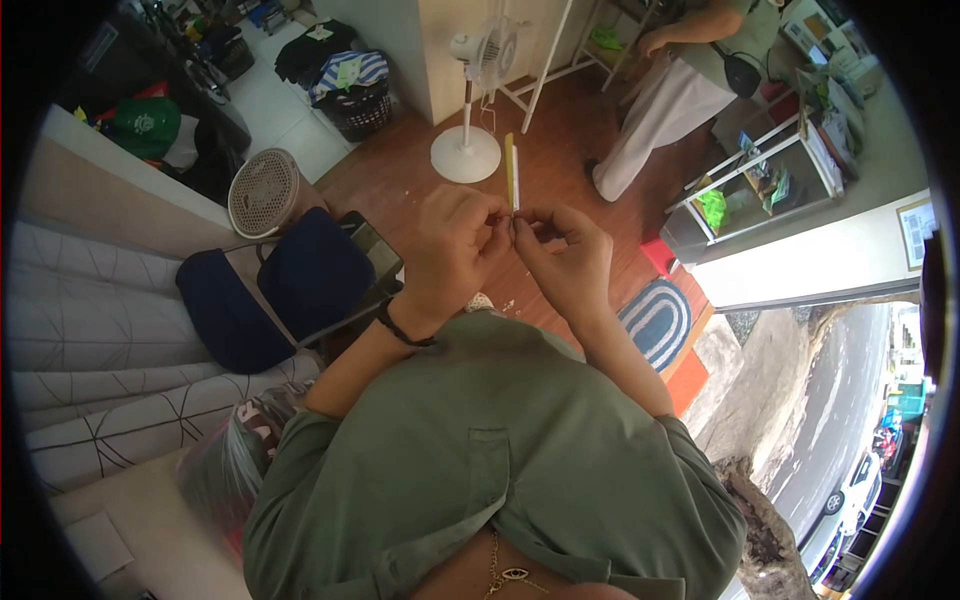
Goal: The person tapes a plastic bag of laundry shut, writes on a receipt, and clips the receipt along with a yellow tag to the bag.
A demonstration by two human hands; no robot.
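Observation:
My left hand [459, 244] and my right hand [570, 260] meet in front of my chest, the fingertips of both pinched together. Between them a narrow yellow-and-white strip [513, 175] stands up, pointing away from me. Its lower end disappears among the fingertips, so exactly how each hand grips it is partly hidden. Whether it is a measuring tape or another kind of strip I cannot make out. A dark band circles my left wrist.
A white stand fan [466, 153] is ahead on the wooden floor. To the left are a navy-cushioned chair [225, 310] and a perforated bin [265, 190]. Another person [665, 120] stands at upper right beside a shelf [755, 185]. A blue oval mat [655, 322] lies by the doorway.

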